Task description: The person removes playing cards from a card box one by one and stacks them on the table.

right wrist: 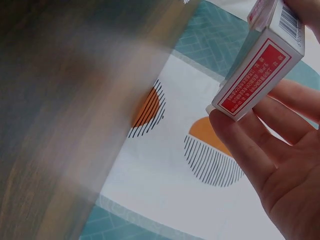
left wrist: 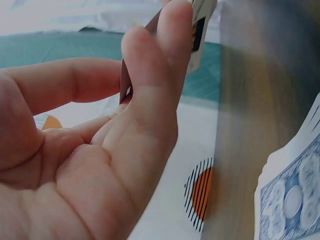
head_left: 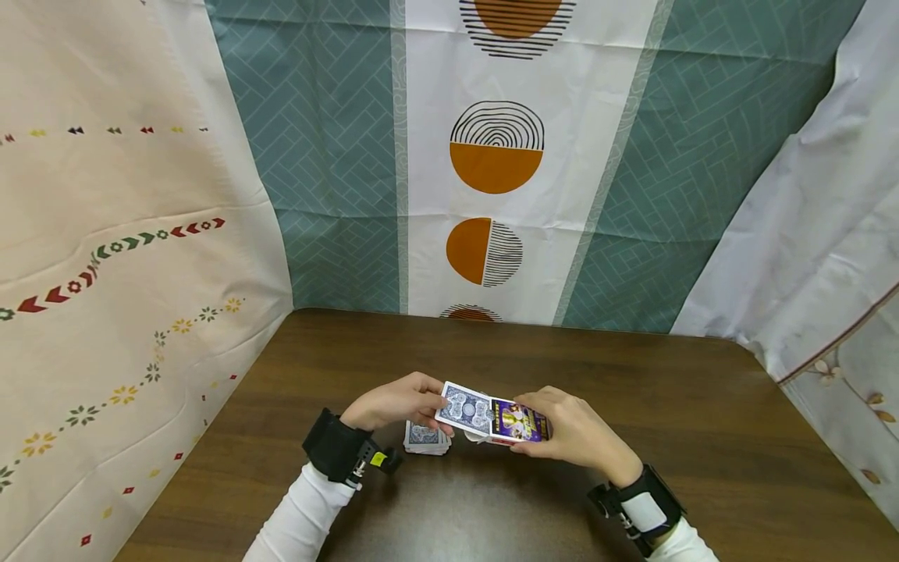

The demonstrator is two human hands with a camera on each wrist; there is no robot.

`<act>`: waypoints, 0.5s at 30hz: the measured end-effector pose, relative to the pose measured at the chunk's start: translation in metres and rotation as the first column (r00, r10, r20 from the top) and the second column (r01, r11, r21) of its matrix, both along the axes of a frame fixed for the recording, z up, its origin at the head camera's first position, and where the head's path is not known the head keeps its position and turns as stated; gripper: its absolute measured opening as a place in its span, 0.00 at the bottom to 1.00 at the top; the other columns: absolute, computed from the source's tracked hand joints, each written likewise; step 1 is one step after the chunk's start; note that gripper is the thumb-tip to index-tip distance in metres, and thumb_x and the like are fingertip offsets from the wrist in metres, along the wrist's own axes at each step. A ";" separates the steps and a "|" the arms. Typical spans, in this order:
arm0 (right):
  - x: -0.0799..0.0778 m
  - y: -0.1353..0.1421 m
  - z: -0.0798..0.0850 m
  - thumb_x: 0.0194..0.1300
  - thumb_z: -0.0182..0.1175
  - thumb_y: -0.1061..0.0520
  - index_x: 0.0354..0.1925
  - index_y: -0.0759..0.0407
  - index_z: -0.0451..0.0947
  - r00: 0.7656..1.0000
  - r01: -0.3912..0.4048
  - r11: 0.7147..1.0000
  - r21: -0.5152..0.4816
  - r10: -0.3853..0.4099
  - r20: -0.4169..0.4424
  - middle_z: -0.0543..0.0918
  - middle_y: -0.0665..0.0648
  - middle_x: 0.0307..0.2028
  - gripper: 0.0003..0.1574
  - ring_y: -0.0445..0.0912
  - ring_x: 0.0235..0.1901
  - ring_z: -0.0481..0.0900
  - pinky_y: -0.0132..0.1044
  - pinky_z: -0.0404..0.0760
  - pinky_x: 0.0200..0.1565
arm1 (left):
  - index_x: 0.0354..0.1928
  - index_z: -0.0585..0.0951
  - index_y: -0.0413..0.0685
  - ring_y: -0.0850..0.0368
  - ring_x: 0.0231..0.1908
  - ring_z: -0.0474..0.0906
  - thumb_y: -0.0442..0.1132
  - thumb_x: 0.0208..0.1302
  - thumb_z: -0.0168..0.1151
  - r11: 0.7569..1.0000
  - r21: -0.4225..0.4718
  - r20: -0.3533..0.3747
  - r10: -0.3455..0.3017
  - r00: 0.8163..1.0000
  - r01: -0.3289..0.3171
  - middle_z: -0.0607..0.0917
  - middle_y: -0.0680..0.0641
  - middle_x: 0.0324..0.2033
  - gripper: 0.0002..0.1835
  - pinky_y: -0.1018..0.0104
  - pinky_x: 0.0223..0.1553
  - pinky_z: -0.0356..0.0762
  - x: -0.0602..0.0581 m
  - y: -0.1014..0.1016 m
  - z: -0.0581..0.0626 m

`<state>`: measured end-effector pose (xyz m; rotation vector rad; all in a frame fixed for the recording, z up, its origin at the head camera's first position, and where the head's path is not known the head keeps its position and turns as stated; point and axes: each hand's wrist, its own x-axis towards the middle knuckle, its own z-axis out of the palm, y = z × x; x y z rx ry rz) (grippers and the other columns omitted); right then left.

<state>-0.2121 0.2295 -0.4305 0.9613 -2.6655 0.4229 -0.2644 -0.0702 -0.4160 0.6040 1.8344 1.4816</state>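
My left hand (head_left: 400, 402) pinches a blue-backed playing card (head_left: 467, 407) by its left end, between thumb and fingers. The card's other end meets the end of a purple and yellow card box (head_left: 518, 421), and a pale flap shows below that end. My right hand (head_left: 579, 429) grips the box from the right, thumb on the near side and fingers on the far side. In the right wrist view the box's white side shows a red printed panel (right wrist: 254, 77). Beneath my left hand a stack of blue-backed cards (head_left: 426, 439) lies on the table, its edges slightly uneven.
The brown wooden table (head_left: 351, 343) reaches back to a teal and white patterned curtain (head_left: 337, 156). Cream cloth (head_left: 140, 257) hangs along the left and white cloth (head_left: 808, 234) along the right. A black strap with a camera sits on each wrist.
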 end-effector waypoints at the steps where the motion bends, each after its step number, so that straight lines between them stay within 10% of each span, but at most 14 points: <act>1: 0.000 0.000 0.000 0.50 0.69 0.31 0.51 0.53 0.81 1.000 0.003 1.000 0.004 -0.003 0.002 0.84 0.48 0.43 0.38 0.36 0.40 0.76 0.31 0.78 0.37 | 0.58 0.71 0.27 0.52 0.36 0.84 0.32 0.72 0.47 1.000 0.007 0.002 0.005 1.000 -0.005 0.83 0.39 0.45 0.18 0.69 0.39 0.80 -0.001 -0.003 0.001; 15: 0.000 0.000 -0.002 0.49 0.70 0.31 0.51 0.53 0.81 1.000 0.002 1.000 0.003 -0.002 -0.007 0.84 0.47 0.42 0.38 0.35 0.38 0.75 0.29 0.77 0.36 | 0.57 0.73 0.29 0.54 0.37 0.76 0.33 0.69 0.55 0.986 -0.012 -0.141 0.162 0.977 -0.165 0.80 0.46 0.38 0.18 0.66 0.42 0.74 -0.012 -0.032 0.002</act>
